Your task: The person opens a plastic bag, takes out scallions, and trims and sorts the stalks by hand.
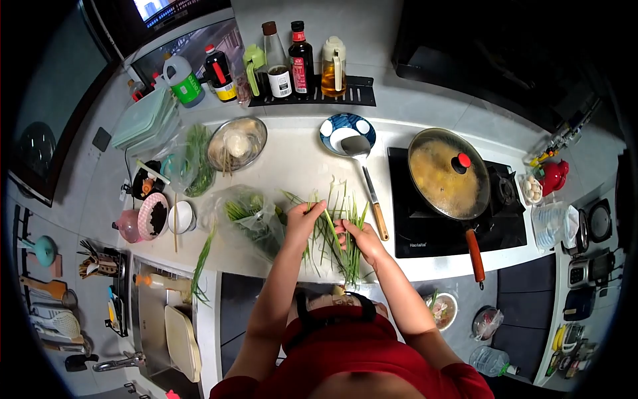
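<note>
Both of my hands are over the front of the white counter, among long green stalks spread on it. My left hand is closed, with a green stalk pinched at its fingertips. Just to its right, my right hand has its fingers closed round green stalks too. Loose stalks lie between and below the hands, some reaching the counter's front edge. Left of my left hand sits a clear plastic bag with more greens inside.
Right of the hands, a spatula rests with its head on a blue bowl. A lidded pan stands on the black stove, its handle jutting forward. A metal bowl and bottles stand behind; the sink is front left.
</note>
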The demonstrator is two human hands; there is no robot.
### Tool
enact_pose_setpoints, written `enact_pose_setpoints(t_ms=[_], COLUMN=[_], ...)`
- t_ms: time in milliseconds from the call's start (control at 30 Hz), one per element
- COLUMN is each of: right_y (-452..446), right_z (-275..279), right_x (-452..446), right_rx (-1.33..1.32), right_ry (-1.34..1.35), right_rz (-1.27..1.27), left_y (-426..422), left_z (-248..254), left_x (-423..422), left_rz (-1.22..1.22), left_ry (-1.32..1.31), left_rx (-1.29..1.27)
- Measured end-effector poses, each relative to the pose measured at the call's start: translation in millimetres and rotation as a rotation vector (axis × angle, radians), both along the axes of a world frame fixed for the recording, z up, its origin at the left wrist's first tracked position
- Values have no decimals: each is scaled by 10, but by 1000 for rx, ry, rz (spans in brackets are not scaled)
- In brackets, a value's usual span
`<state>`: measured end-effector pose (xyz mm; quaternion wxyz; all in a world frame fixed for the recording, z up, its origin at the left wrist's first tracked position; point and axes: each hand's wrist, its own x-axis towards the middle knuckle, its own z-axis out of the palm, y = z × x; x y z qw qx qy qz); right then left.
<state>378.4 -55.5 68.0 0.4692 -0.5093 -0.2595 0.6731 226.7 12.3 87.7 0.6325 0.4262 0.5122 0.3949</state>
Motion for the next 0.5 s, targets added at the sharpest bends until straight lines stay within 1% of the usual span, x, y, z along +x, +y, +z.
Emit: enact_pose_setpoints(t_ms=[67,100,200,233,333,433,500], right_y=[-9,-17,-8,-10,-42,-49,-57], right_z=[102,152,79,75,133,141,125], right_x=[-40,-68,-69,-72,-51,-46,-42], right_rx=[-6,30,75,77,40,17,13], right_ry=[-14,-42,-77,-26,24,36,38], right_rz=[40,47,73,57,50,38,28], left_y=[-41,-58,-68,-74,-106,-101,-134], left_z=[26,-28,-232,-253,-220,-266,-254], left_x=[56,80,123,120,95,73,51], left_rz=[0,-1,-30,-21,3,35,-11], left_ry=[1,-12,57,102,156,76,103], left_rx=[6,68,186,233,239,307,247])
